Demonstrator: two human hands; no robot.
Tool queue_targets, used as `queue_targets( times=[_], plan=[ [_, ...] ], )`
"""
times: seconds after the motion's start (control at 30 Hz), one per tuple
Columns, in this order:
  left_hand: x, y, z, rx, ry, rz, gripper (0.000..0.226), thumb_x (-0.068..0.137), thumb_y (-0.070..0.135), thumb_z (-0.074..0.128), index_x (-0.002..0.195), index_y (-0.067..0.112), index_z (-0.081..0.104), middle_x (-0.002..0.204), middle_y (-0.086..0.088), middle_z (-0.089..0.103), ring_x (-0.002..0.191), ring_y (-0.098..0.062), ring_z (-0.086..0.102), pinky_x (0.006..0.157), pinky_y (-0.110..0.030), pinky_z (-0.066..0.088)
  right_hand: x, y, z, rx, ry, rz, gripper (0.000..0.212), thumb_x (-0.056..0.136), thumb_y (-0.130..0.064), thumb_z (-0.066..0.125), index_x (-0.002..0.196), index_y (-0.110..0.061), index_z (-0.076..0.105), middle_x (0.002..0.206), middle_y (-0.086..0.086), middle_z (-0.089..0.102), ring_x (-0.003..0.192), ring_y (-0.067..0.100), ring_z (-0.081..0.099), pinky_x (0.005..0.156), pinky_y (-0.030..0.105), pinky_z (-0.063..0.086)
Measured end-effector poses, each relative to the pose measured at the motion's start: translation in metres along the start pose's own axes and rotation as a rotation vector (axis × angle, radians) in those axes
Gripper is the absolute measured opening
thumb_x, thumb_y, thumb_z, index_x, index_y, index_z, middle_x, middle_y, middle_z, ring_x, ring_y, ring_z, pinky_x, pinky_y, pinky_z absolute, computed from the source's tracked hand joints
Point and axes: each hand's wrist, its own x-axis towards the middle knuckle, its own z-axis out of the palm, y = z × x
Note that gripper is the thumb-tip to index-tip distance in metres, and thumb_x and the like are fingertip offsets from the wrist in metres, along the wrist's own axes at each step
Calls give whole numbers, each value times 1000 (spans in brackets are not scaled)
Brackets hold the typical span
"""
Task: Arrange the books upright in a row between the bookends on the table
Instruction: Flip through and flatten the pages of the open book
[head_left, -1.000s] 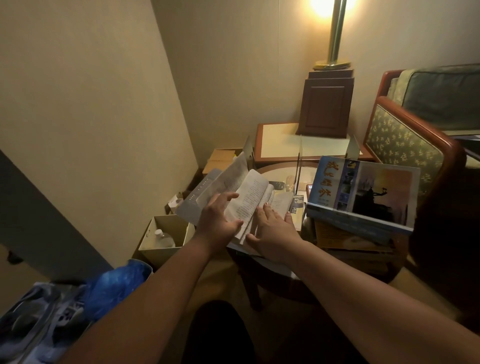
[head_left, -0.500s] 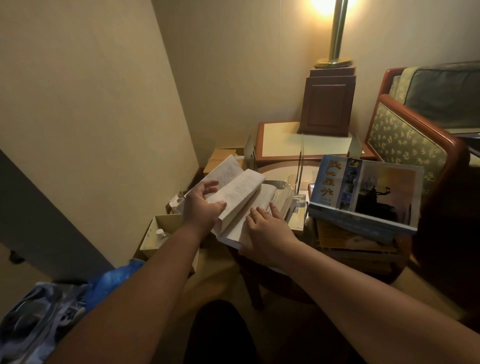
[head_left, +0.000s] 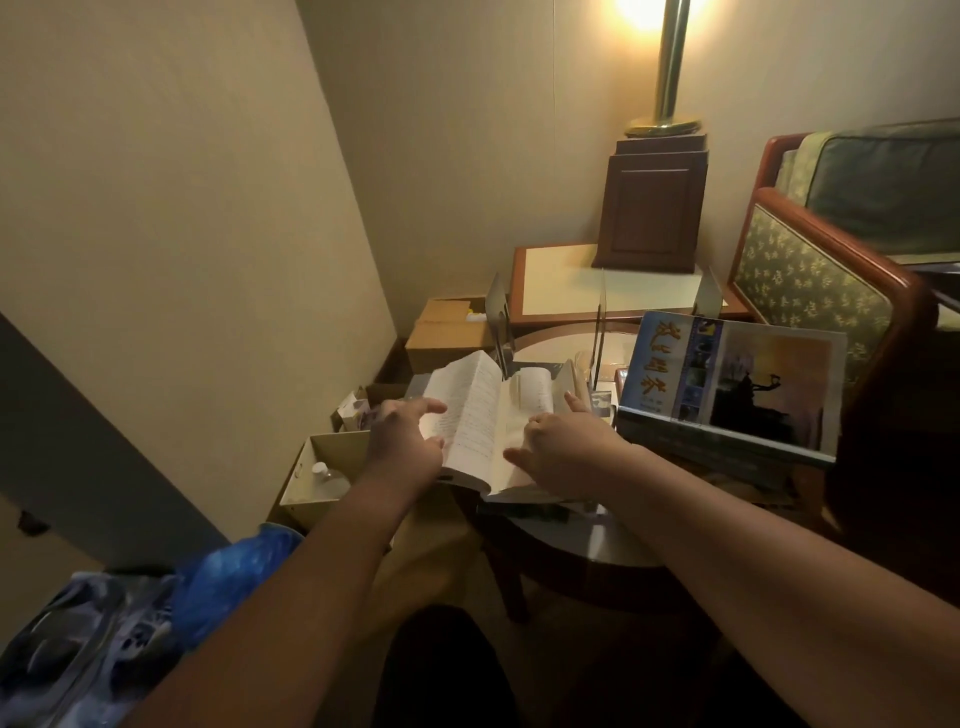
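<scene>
Paper-covered and limp, the open book (head_left: 488, 415) lies spread on the near left part of the round table (head_left: 597, 545), its left half arching up and its right half flatter over other volumes beneath it. The left hand (head_left: 402, 441) rests at the left page edge, fingers spread and not clamped on anything. The right hand (head_left: 566, 441) lies flat across the right-hand pages, fingers extended and apart, pressing rather than gripping.

Judged from its sag, the book is a light softback: covers flexible, pages liable to fan or crease, little risk of breakage. It would be best closed first, then taken by the spine and fore-edge together, so that the block stays square when stood up. Loose gripping of one cover alone would probably let it flop open.

Metal bookends (head_left: 498, 322) stand behind the book, with a thin divider (head_left: 600, 332) and another upright plate (head_left: 706, 296) further right; no book stands between them yet. A large blue picture book (head_left: 727, 379) lies tilted on a stack at the right.

Against the earlier frames: the book has dropped from a raised, tilted hold to lie opened wide on the table, the left hand has slid from under the pages to their outer edge, and the right hand has moved right across the page.
</scene>
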Motion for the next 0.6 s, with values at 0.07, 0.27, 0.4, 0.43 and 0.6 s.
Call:
queue_targets(
  times=[0.07,0.27,0.4,0.43,0.6],
  plan=[
    [-2,-1,3,39,-36,-9,45,92,7,69,131,30,64,144,-10,45,134,-32,45,97,-37,53,1,-8,-4,10,30,40,32,102,-35,59,130,-20,61,122,3,65,126,31,58,117,61,32],
    [0,-9,6,152,-142,40,47,93,8,68,133,33,65,137,-4,47,125,-24,48,93,-31,54,13,-26,7,168,108,174,64,90,-21,74,146,-8,46,146,13,42,137,34,40,114,57,39],
    [7,-15,6,176,-135,71,35,98,31,60,131,42,64,137,-1,55,119,-24,50,89,-42,56,19,-19,23,223,23,175,85,95,-19,66,160,-3,14,170,15,-2,156,37,-8,123,60,5],
    [9,-16,6,162,-145,74,31,99,37,57,128,42,65,137,1,56,118,-24,51,88,-44,57,20,-17,24,226,12,164,86,96,-19,65,161,-4,10,170,14,-6,155,36,-12,123,59,1],
    [18,3,3,-127,-263,-33,41,101,48,53,134,27,62,139,-3,56,108,-18,56,75,-31,57,22,-11,32,188,31,107,80,106,-36,46,162,-6,-4,169,15,-15,154,32,-19,119,47,-12]
  ],
)
